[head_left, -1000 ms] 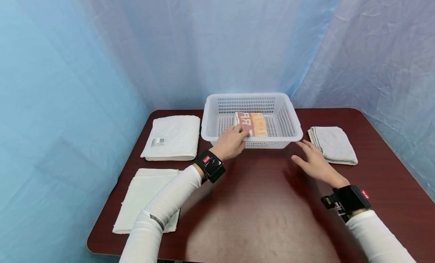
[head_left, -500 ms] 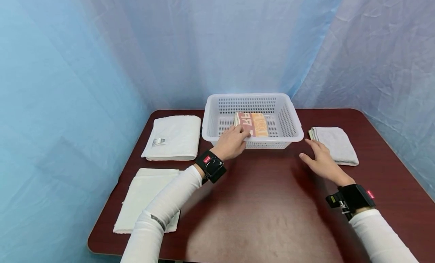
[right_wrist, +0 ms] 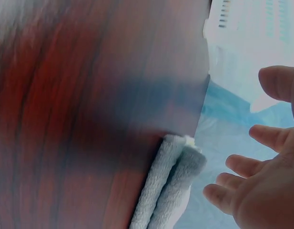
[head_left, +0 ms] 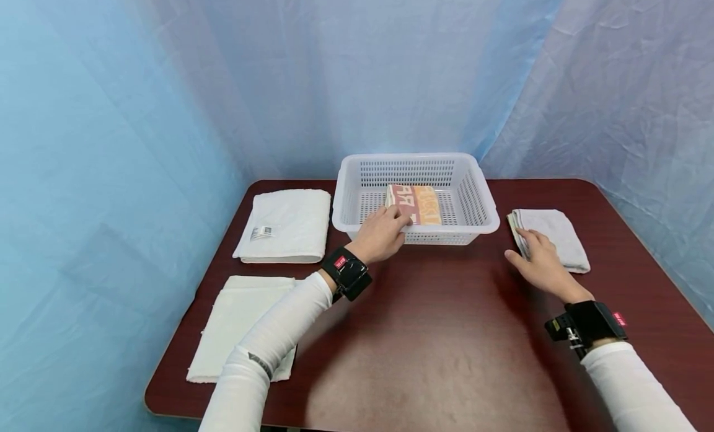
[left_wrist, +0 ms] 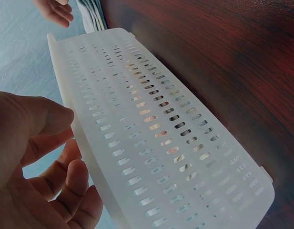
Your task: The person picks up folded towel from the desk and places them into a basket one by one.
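Observation:
My left hand (head_left: 380,236) holds the near rim of a white plastic basket (head_left: 454,229), with fingers curled over it. In the left wrist view the thumb (left_wrist: 56,117) lies at this rim. Inside the basket is a folded cloth (head_left: 426,206), red and orange with pale lettering. Over at the right, my right hand (head_left: 540,264) hovers at the left edge of a folded light grey towel (head_left: 560,237), fingers spread. In the right wrist view a gap shows between those fingers and the towel (right_wrist: 177,179); nothing is in the hand.
A folded white towel (head_left: 290,221) with a label lies left of the basket. Nearer the front left is another folded off-white towel (head_left: 237,323), partly under my left forearm. The dark red-brown table (head_left: 401,357) has blue curtains (head_left: 401,66) behind and at both sides.
My right hand has moved right, from the basket's near right corner to the grey towel. The left hand stays at the basket rim.

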`<state>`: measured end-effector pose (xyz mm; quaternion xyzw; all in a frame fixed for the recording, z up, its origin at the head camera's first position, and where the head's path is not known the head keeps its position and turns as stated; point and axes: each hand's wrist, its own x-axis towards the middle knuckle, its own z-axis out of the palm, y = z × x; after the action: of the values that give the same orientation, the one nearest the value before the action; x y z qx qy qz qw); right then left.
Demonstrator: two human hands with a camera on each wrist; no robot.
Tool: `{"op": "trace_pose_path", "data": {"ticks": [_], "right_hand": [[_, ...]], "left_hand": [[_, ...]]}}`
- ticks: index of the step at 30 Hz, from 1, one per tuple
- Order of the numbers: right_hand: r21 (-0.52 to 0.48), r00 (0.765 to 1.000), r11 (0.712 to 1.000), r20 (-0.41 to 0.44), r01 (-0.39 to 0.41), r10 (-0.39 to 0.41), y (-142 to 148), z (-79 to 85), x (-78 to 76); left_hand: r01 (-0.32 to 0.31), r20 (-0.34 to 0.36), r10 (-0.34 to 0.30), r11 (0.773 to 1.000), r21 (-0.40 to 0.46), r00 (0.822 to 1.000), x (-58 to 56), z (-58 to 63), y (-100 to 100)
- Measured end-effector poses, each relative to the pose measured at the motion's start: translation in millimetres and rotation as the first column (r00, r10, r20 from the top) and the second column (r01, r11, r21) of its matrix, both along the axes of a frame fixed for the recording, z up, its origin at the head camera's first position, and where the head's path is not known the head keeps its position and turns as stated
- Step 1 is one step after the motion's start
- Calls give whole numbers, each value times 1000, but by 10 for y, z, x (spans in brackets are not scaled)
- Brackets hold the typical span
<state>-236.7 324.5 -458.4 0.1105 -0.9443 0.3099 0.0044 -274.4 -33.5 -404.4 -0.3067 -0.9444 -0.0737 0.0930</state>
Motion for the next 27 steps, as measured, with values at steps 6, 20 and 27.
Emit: {"op": "trace_pose_path", "data": {"ticks": [6, 20, 27], "right_hand": [[24, 1000, 999, 14, 21, -22, 108, -16, -37], [43, 995, 995, -50, 86, -84, 227, -79, -120], [59, 994, 993, -38, 106, -104, 271, -90, -212]], "left_hand": [[5, -5, -5, 1000, 3, 1000, 9, -1, -8], [18, 11, -19, 1000, 18, 1000, 36, 6, -17], [16, 29, -17, 999, 31, 999, 51, 23, -33]]}}
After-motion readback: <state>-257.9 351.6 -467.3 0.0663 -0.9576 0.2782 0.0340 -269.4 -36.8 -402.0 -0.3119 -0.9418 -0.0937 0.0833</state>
